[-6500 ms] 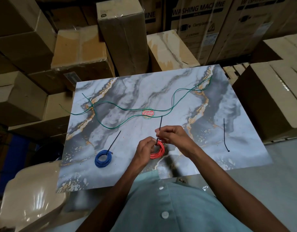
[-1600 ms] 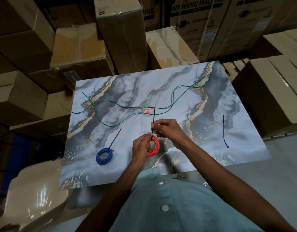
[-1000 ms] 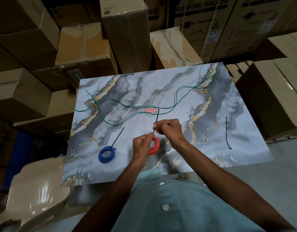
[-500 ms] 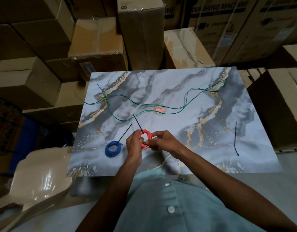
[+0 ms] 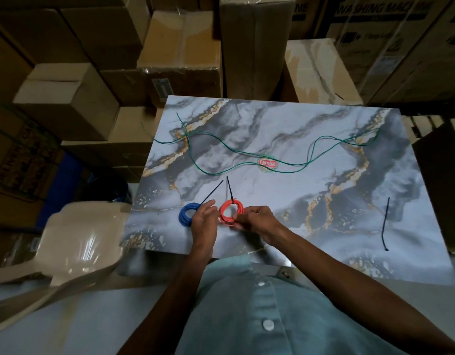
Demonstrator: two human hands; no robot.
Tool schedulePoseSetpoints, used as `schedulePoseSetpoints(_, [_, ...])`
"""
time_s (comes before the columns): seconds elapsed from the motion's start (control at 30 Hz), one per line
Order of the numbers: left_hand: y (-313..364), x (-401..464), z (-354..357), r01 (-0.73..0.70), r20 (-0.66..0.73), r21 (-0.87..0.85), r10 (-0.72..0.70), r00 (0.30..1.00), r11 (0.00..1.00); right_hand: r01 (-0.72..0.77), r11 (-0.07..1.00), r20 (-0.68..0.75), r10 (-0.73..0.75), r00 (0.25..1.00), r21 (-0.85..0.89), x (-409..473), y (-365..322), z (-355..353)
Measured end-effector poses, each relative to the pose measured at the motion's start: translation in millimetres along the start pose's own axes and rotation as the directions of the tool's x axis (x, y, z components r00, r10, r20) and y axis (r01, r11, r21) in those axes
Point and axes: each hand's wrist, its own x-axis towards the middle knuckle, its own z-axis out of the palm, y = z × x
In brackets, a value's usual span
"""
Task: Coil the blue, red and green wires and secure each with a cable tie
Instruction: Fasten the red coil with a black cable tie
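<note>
The red wire coil point(image 5: 231, 211) sits low over the marble table point(image 5: 311, 190), with a black cable tie point(image 5: 229, 188) round its top and the tail pointing up. My right hand point(image 5: 258, 220) pinches the coil's lower right rim. My left hand point(image 5: 204, 217) holds its left rim and partly covers the blue wire coil point(image 5: 185, 213), which lies tied beside it, its tie tail point(image 5: 212, 192) slanting up to the right. The green wire point(image 5: 246, 156) lies loose and uncoiled across the far half of the table. A spare black cable tie point(image 5: 385, 224) lies at the right.
A beige plastic chair point(image 5: 75, 239) stands left of the table. Cardboard boxes point(image 5: 185, 47) are stacked close behind and on both sides. A round red-and-green sticker point(image 5: 267, 163) marks the table's middle.
Both hands carried the red coil left and down, close beside the blue coil. My right hand left the tie's tail and moved to the coil's rim. The camera turned left.
</note>
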Motion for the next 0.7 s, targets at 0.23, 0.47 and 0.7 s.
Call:
schedulePoseSetpoints(0.23, [-5, -1, -23, -0.077, -0.081, 0.134, 0.088, 0.993, 0.988, -0.156, 0.986, 0.001, 0.156, 0.988, 0.053, 4, 19, 26])
schedulePoseSetpoints(0.47, [-2, 7, -29, -0.048, 0.012, 0.092, 0.047, 0.999, 0.995, -0.145, 0.989, -0.054, 0.146, 0.988, 0.024, -1, 24, 44])
schedulePoseSetpoints(0.7, [-1, 17, -40, -0.051, 0.023, 0.042, 0.050, 0.998, 0.998, 0.002, 0.980, -0.196, -0.042, 0.980, -0.200, -5, 30, 50])
